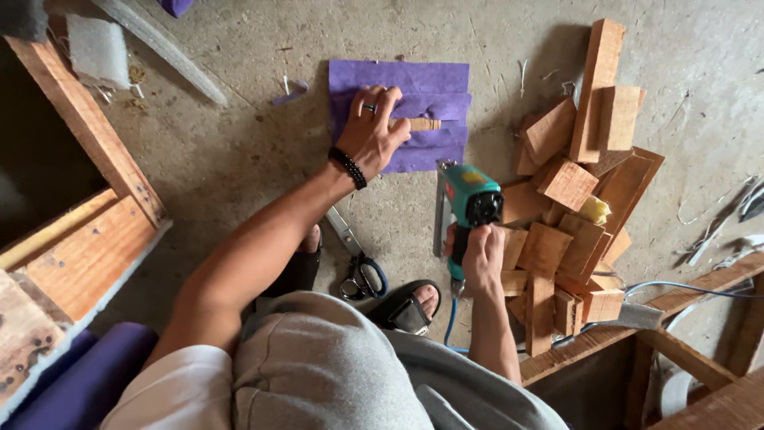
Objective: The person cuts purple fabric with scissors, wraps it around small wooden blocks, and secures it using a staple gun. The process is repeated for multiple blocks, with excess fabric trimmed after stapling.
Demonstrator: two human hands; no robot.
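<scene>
My left hand (372, 131) presses down on folded purple fabric (422, 87) lying on the concrete floor. Its fingers hold a small wooden block (424, 124) against the fabric. A ring and a black bead bracelet are on that hand. My right hand (481, 259) grips the handle of a teal pneumatic staple gun (469, 199), which hovers just below the fabric's lower right edge. A blue air hose (450, 318) runs from the gun's base.
A pile of cut wooden blocks (569, 191) lies to the right. Scissors (360, 271) rest on the floor between my sandalled feet. Wooden frames stand at the left (87, 135) and at the lower right (637, 326). White foam (97, 49) sits top left.
</scene>
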